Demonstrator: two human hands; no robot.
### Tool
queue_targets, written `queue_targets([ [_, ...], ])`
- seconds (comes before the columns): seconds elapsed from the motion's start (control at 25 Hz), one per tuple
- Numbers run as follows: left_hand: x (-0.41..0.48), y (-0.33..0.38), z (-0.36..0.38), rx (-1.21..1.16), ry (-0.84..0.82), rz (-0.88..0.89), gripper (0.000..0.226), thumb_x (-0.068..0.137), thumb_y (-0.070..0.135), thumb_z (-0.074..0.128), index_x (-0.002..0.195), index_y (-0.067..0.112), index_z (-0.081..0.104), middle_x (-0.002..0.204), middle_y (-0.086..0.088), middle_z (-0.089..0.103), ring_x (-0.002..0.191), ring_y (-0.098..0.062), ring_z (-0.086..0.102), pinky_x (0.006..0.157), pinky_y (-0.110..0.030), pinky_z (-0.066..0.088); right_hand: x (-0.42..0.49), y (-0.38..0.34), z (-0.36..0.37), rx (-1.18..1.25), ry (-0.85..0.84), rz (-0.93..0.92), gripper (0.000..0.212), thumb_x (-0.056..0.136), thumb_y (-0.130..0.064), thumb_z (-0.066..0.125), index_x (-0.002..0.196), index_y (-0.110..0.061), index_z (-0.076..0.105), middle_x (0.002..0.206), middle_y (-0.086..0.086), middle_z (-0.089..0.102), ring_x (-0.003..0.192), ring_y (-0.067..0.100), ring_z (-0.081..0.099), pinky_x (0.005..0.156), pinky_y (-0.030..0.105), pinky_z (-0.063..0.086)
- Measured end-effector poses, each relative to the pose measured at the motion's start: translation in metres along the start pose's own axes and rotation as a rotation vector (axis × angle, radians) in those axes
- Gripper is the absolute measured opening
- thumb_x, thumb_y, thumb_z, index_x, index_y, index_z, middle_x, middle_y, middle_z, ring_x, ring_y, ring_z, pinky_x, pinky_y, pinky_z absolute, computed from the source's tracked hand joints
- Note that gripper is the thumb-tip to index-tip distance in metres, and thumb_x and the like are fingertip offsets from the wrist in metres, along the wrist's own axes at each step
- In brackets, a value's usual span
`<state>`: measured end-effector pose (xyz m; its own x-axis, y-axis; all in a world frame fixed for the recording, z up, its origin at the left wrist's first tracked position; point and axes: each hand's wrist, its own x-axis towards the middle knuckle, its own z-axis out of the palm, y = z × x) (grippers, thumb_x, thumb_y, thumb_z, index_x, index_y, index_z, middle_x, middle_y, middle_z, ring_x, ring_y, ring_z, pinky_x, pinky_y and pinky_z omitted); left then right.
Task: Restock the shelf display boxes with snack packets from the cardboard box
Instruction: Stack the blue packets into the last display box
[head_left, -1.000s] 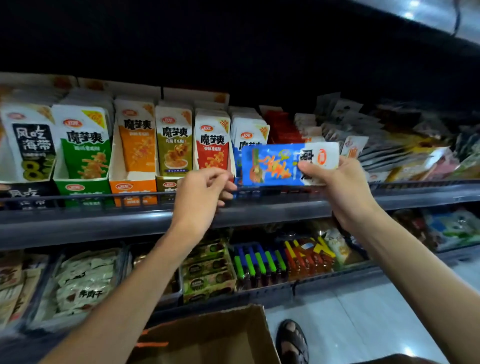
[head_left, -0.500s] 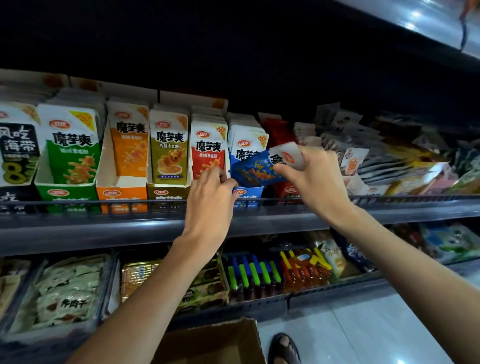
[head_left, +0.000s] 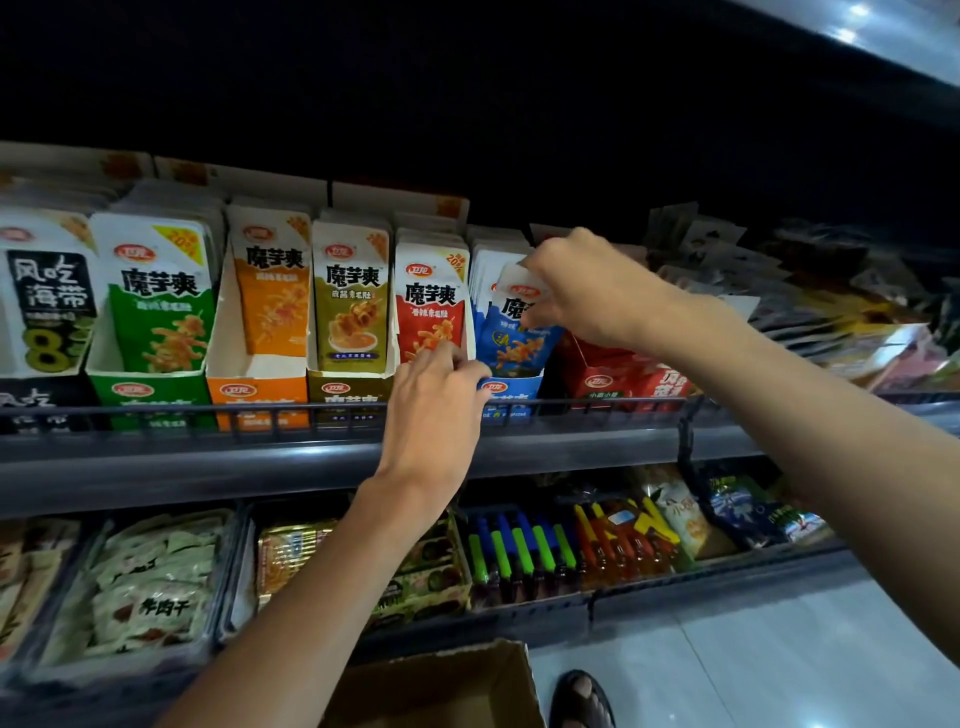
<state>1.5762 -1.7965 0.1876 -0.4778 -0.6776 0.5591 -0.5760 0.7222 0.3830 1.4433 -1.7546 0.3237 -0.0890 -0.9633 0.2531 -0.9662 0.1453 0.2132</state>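
Note:
A blue-and-white snack packet (head_left: 511, 332) stands upright at the front of the blue display box (head_left: 511, 391) on the upper shelf. My right hand (head_left: 582, 291) pinches the packet's top edge. My left hand (head_left: 434, 395) reaches up beside it, its fingers curled on the box's left front corner, next to the red packets (head_left: 428, 301). Several more white-topped packets stand behind the blue one. The open cardboard box (head_left: 441, 686) sits at the bottom of the view, below my arms.
Green (head_left: 156, 291), orange (head_left: 270, 291) and olive (head_left: 350, 296) packets fill boxes to the left. A red box (head_left: 618, 379) stands to the right. A wire rail (head_left: 260, 408) fronts the shelf. Lower shelf trays hold other snacks. A sandalled foot (head_left: 582, 699) is on the floor.
My right hand turned the blue packet from flat to upright and lowered it into the blue box. My left hand moved right to the box's front corner.

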Motion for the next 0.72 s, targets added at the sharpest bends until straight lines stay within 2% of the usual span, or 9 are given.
queue_targets([
  [0.12,0.000,-0.001,0.001,-0.005,0.005,0.008,0.025,0.094,0.026,0.061,0.116,0.018,0.069,0.109,-0.003,0.060,0.103,-0.021,0.054,0.088,-0.035,0.039,0.017,-0.004,0.005,-0.024,-0.051,-0.015,0.040,0.084,-0.026,0.075,0.118,-0.008,0.063,0.118,0.017,0.062,0.112,0.035,0.057,0.079,0.035,0.042],
  [0.28,-0.001,-0.002,0.001,0.000,0.004,0.010,0.025,0.094,0.024,0.060,0.117,0.018,0.068,0.109,-0.003,0.059,0.103,-0.021,0.053,0.090,-0.035,0.039,0.030,-0.004,0.024,-0.016,-0.106,-0.020,0.058,0.080,-0.025,0.079,0.132,-0.021,0.055,0.126,0.014,0.060,0.118,0.034,0.055,0.084,0.037,0.043],
  [0.4,-0.001,-0.002,0.001,-0.016,0.016,0.015,0.027,0.093,0.023,0.062,0.118,0.018,0.068,0.109,-0.003,0.059,0.103,-0.021,0.053,0.090,-0.035,0.039,0.020,0.001,0.035,0.084,0.034,-0.007,0.069,0.075,-0.021,0.082,0.135,-0.019,0.047,0.130,0.009,0.058,0.120,0.032,0.054,0.090,0.043,0.046],
  [0.52,-0.002,-0.001,0.001,-0.009,0.007,0.010,0.030,0.094,0.025,0.060,0.122,0.018,0.066,0.114,-0.003,0.058,0.107,-0.020,0.052,0.092,-0.034,0.036,0.003,0.005,0.050,0.141,0.205,-0.046,0.075,0.074,-0.018,0.083,0.138,-0.014,0.045,0.128,0.009,0.053,0.116,0.031,0.053,0.090,0.047,0.048],
  [0.64,-0.002,-0.002,0.001,0.000,0.012,0.013,0.031,0.094,0.024,0.060,0.123,0.018,0.065,0.114,-0.003,0.058,0.107,-0.021,0.052,0.092,-0.034,0.037,-0.007,0.002,0.069,0.141,0.264,-0.056,0.083,0.076,-0.024,0.082,0.147,-0.013,0.038,0.128,0.014,0.048,0.112,0.031,0.047,0.092,0.044,0.047],
  [0.72,-0.001,-0.002,0.002,0.010,0.007,0.019,0.030,0.093,0.023,0.061,0.122,0.018,0.066,0.113,-0.004,0.058,0.107,-0.022,0.052,0.092,-0.035,0.037,-0.006,0.002,0.076,0.146,0.291,-0.041,0.089,0.075,-0.030,0.082,0.149,-0.014,0.035,0.139,0.015,0.042,0.124,0.032,0.041,0.102,0.044,0.041],
])
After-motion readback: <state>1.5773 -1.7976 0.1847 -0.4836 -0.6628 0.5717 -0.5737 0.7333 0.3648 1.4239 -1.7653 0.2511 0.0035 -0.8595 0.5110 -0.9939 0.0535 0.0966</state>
